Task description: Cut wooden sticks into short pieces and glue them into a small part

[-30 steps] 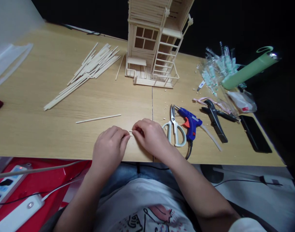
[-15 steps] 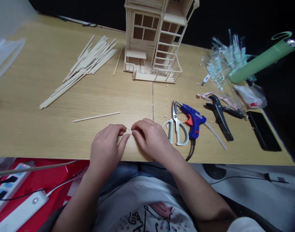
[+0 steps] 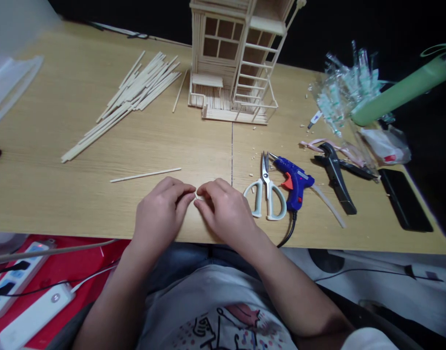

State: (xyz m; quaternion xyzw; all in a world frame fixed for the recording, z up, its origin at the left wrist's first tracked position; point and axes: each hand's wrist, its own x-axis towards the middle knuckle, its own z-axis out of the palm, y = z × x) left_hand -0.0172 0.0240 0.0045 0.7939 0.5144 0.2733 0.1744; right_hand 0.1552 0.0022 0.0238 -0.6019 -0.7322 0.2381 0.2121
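Observation:
A tiny pale wooden piece is pinched at the fingertips of my left hand and my right hand, and the fingers hide most of it. Both hands rest near the desk's front edge. A thin loose wooden stick lies just beyond my left hand. White-handled scissors sit to the right of my right hand, with a blue glue gun beside them. A model house of wooden sticks stands at the far side of the desk.
A pile of wooden sticks lies on the wooden desk at back left. Black pliers, a black phone, clear plastic bundles and a green tube are on the right. Power strips sit below the front edge.
My fingertips have drawn closer together around the small piece. The whole view has shifted slightly as my head moved, and the objects on the desk have stayed in place.

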